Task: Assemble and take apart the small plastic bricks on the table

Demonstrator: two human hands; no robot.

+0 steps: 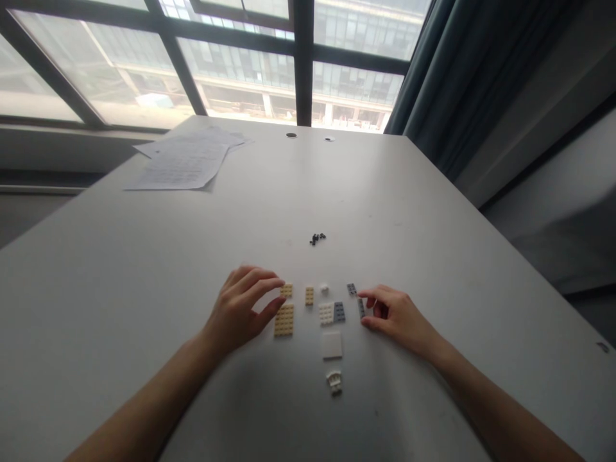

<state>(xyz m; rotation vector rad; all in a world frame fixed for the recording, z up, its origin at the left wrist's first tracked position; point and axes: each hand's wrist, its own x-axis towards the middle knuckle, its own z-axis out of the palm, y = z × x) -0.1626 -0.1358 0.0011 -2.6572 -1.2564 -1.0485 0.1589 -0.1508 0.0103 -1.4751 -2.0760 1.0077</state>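
My left hand [245, 308] has its thumb and fingers apart around the left side of a small tan plate [287, 290], just above a larger tan plate [284, 321]. My right hand [392, 314] is curled beside a narrow dark grey piece [361, 309], its fingers apart, near a small grey plate [351, 289]. Between the hands lie another tan plate [309, 296], a tiny white piece [324, 289], a white studded plate [326, 314] touching a grey wedge plate [339, 312], a smooth white tile [332, 345] and a white curved piece [333, 382].
Several small black pieces [316, 239] lie farther back on the white table [366, 205]. Printed papers [183, 160] overlap at the back left. Two round holes are near the far edge, below the windows. A dark curtain [471, 70] hangs at the right.
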